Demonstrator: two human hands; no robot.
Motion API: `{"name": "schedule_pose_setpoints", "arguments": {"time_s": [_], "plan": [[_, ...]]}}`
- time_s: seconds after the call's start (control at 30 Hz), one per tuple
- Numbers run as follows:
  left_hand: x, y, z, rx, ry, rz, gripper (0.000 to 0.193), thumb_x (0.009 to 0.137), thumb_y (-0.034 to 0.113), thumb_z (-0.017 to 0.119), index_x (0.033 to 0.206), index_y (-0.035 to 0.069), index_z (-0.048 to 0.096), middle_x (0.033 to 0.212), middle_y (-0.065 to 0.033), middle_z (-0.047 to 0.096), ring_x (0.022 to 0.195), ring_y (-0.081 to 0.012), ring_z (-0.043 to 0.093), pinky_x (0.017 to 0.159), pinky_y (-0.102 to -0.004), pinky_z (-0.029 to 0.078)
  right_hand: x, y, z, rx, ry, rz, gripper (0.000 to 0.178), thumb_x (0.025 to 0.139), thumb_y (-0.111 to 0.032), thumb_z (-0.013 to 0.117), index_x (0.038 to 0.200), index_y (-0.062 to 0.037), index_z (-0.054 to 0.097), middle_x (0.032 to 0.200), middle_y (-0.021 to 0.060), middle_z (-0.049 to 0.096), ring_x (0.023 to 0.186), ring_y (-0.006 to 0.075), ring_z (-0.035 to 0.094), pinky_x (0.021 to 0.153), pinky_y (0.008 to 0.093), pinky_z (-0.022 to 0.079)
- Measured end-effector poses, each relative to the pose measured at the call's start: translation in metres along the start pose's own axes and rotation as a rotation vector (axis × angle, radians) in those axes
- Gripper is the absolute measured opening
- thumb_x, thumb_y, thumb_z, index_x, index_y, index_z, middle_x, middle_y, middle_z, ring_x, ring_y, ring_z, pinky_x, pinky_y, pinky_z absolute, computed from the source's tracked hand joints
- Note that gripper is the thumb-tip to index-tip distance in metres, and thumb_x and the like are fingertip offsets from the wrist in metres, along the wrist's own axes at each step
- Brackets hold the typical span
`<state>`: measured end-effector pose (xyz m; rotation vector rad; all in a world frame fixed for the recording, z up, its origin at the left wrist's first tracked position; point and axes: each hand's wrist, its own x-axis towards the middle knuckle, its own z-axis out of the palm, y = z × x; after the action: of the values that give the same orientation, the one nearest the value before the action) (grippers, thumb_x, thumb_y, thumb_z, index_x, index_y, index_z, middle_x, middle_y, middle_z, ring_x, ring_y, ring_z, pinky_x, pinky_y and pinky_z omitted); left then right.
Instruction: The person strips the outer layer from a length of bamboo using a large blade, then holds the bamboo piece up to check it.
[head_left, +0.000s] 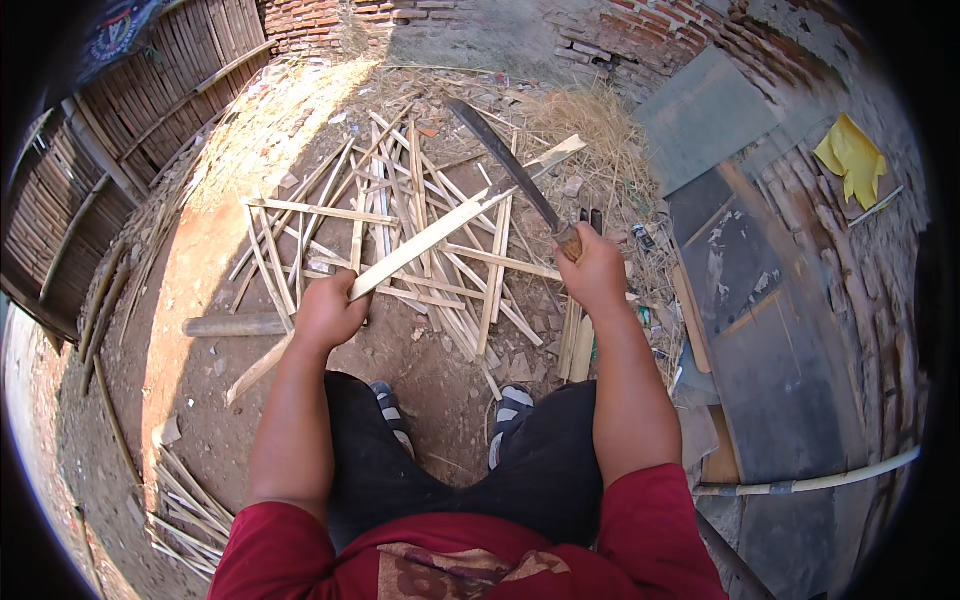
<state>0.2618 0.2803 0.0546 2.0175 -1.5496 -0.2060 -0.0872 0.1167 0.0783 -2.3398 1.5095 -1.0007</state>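
Directions by clock face laid over the view, twelve at top.

1. Left hand [332, 312], at nine: fingers closed around a long, flat, pale strip of wood or bamboo [430, 241]. Strip slants up across the middle towards one; its grip, well down the length, seems chosen to leave the upper part free and steady.

2. Right hand [592, 272], between two and three: fingers curled tight, no gap showing, on the brown wooden handle [569, 243] of a long, dark, metal blade [508, 165]. Blade points to twelve, crossing the strip near its upper end; whether they touch, cannot tell. Holding by the handle presumably keeps fingers off the edge.

3. Loose heap of narrow, pale strips [420, 270], crisscrossed on the earth around eleven, probably put there for easy reach.

4. Rounded, grey-brown pole [235, 325], on the ground at nine.

5. Dry, straw-coloured grass [590, 120], at one.

6. Large, dark, scuffed panel [780, 370], between three and four.

7. Crumpled yellow cloth-like piece [853, 160], past two.

8. Brown slatted bamboo fence [190, 75], at ten.
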Motion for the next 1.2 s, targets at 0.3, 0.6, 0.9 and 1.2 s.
{"name": "schedule_pose_setpoints", "arguments": {"time_s": [0.3,0.6,0.9,1.2], "plan": [[-0.002,-0.001,0.000,-0.213,-0.220,-0.068,0.026,0.094,0.028,0.071,0.097,0.002,0.073,0.071,-0.0127,0.067,0.066,-0.0179,0.061,0.064,-0.0385,0.049,-0.006,-0.045,-0.006,-0.131,-0.010,-0.430,0.020,0.078,-0.015,0.074,0.091,-0.0080,0.061,0.078,0.0122,0.068,0.076,0.0369,0.067,0.070,0.0478,0.050],[0.004,-0.008,0.001,-0.189,-0.195,-0.050,0.029,0.091,0.031,0.072,0.092,0.002,0.072,0.072,-0.0151,0.066,0.066,-0.0241,0.062,0.064,-0.0407,0.049,-0.001,-0.016,-0.029,0.087,-0.130,0.022,0.029,0.082,-0.022,0.077,0.105,-0.0063,0.068,0.088,0.0190,0.072,0.084,0.0407,0.069,0.072,0.0465,0.053],[-0.002,-0.016,0.001,-0.230,-0.202,-0.056,0.028,0.090,0.030,0.073,0.097,0.003,0.074,0.076,-0.0185,0.069,0.066,-0.0314,0.066,0.066,-0.0424,0.051,-0.005,-0.031,-0.027,0.261,-0.332,0.007,0.047,0.081,-0.024,0.087,0.117,0.0004,0.069,0.087,0.0105,0.072,0.080,0.0168,0.066,0.075,0.0325,0.052],[0.003,-0.012,-0.010,-0.249,-0.254,-0.177,0.025,0.094,0.025,0.070,0.101,0.002,0.074,0.077,-0.0093,0.068,0.073,-0.0171,0.061,0.071,-0.0367,0.050,0.002,0.026,-0.030,0.509,0.012,0.130,0.049,0.086,-0.026,0.085,0.121,0.0035,0.066,0.094,0.0053,0.072,0.083,0.0130,0.066,0.078,0.0301,0.053]]}}
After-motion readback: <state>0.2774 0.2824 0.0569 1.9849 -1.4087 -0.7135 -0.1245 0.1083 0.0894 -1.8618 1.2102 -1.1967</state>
